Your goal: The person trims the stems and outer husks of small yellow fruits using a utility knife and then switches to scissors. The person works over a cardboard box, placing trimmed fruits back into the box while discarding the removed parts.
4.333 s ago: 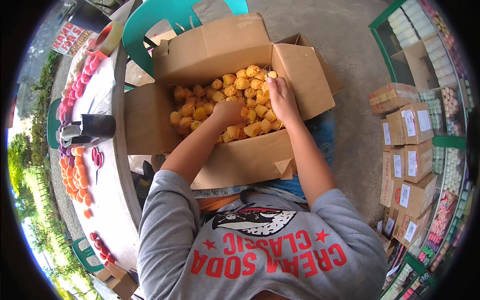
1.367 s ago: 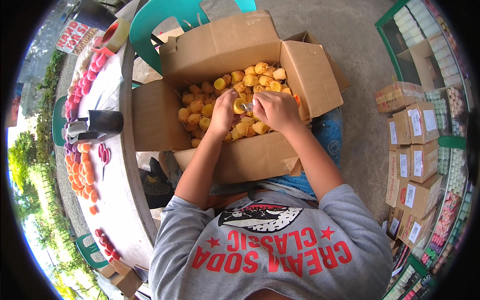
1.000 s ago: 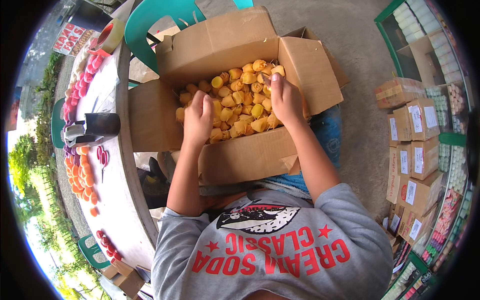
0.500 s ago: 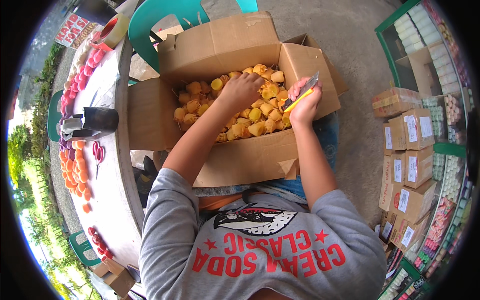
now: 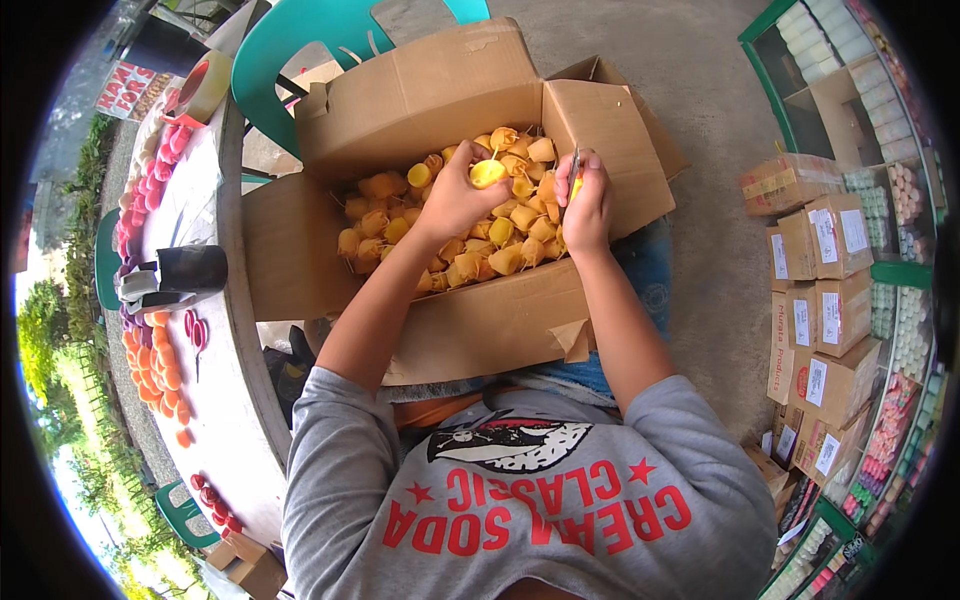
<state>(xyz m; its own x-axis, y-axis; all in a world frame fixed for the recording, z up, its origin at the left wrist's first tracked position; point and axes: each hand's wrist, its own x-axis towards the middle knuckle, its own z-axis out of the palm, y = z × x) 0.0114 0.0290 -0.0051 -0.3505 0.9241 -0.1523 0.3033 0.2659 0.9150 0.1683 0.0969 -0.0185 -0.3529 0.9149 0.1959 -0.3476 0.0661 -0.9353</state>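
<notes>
An open cardboard box [image 5: 470, 330] in front of me holds many yellow-orange rose-shaped pieces [image 5: 467, 266], which look like candles with thin wicks. My left hand [image 5: 458, 200] is over the box, its fingers closed around one yellow rose-shaped candle [image 5: 488, 174] with its flat, bright yellow round face turned up. To its right, my right hand [image 5: 588, 208] grips a yellow and black utility knife [image 5: 576, 180], the blade pointing up and away from me. The knife and the held candle are apart.
On the left, a white table [image 5: 228, 390] carries pink, orange and red pieces, red-handled scissors [image 5: 198, 330], a tape dispenser [image 5: 150, 282] and a tape roll [image 5: 203, 88]. A teal chair [image 5: 262, 75] stands behind the box. Stacked cartons [image 5: 838, 300] and filled shelves line the right.
My left hand has picked up a yellow candle from the pile and turned its flat face up. My right hand has moved slightly left, and the knife now points more upright.
</notes>
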